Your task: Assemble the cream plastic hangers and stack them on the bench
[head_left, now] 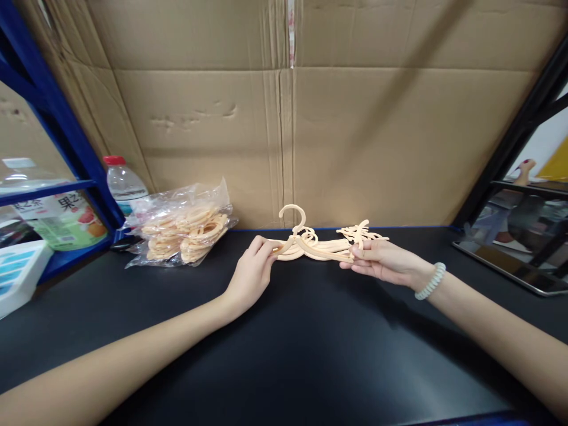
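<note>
A cream-coloured clothes hanger [300,236] is held up between both hands, its hook pointing upward. My left hand [249,273] pinches the end of its left arm. At the right, my right hand [382,260] has its fingers closed around the end of the other arm. Behind it, more hangers of the same colour [327,248] lie stacked on the black table. Just beyond my right hand is a small pile of thin cream pieces [367,231], partly hidden by the fingers.
A clear plastic bag [190,228] full of cream parts lies at the left, before a red-capped bottle [122,183]. A white box [22,275] stands farther left by a blue frame [62,106]. Cardboard [199,118] walls the back. A dark glossy panel [523,242] is at the right.
</note>
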Motion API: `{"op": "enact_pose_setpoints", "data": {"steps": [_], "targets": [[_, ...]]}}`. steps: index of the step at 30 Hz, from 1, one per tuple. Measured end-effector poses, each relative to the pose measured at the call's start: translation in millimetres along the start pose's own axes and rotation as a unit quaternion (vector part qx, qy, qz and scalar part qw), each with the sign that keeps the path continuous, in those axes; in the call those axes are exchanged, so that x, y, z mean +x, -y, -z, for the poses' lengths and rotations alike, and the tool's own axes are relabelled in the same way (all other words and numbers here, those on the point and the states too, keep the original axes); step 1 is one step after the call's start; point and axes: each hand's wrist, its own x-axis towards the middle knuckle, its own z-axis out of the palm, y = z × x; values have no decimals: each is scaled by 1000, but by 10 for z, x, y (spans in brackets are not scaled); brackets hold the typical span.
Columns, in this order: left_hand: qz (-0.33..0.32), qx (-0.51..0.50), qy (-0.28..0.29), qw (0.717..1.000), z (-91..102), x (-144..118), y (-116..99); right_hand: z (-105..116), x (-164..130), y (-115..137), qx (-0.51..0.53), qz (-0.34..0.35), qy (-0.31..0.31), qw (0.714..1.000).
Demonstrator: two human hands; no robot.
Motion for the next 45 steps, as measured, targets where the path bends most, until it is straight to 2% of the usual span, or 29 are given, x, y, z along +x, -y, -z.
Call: {"op": "enact_pose_setpoints", "data": {"steps": [8, 15, 21, 27, 37, 45], "targets": [[-5, 14, 9, 1000, 16, -2, -41, -5, 23, -64, 0, 39, 7, 999], [3, 23, 16, 1000, 13, -8, -34, 31, 5, -42, 6, 21, 37, 999], [5, 25, 19, 999, 16, -7, -31, 25, 0, -25, 10, 10, 23, 1000], [-3, 30, 17, 999, 16, -11, -41, -11, -10, -37, -13, 35, 25, 999], [-12, 33, 18, 999, 17, -17, -62, -52, -20, -73, -46, 73, -9, 996], [-6, 13, 19, 1000, 29, -25, -77, -73, -13, -92, -47, 142, -59, 987]]}}
